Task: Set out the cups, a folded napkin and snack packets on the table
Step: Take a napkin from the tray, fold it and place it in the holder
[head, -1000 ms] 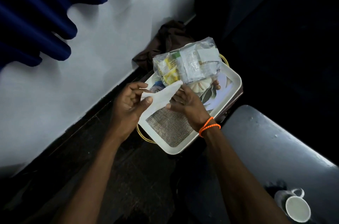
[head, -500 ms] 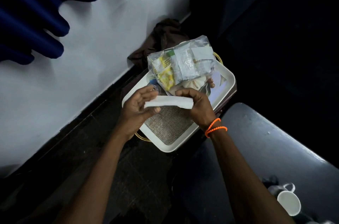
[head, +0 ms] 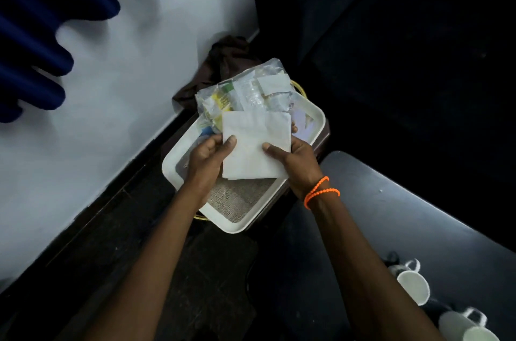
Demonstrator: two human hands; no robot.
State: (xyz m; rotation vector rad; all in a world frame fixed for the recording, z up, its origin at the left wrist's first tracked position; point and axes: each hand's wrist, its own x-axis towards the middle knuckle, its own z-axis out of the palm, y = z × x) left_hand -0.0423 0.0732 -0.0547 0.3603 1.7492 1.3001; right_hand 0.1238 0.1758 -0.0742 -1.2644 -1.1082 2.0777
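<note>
Behind the hands, a clear bag of snack packets [head: 245, 92] lies on the far end of a cream tray [head: 315, 128], a brown cloth [head: 220, 66] bunched beyond it against the white wall [head: 111, 89]. The left hand [head: 206, 161] and right hand [head: 296, 161] each pinch one side of the folded white napkin [head: 257, 145], held above the tray's woven mat [head: 237, 201]. Two white cups [head: 413, 284] lie, apparently tipped, on the dark worktop [head: 391, 215] at lower right.

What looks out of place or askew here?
The two white cups on the dark table lie tipped on their sides. The napkin, held in both hands over the tray, is neatly folded.
</note>
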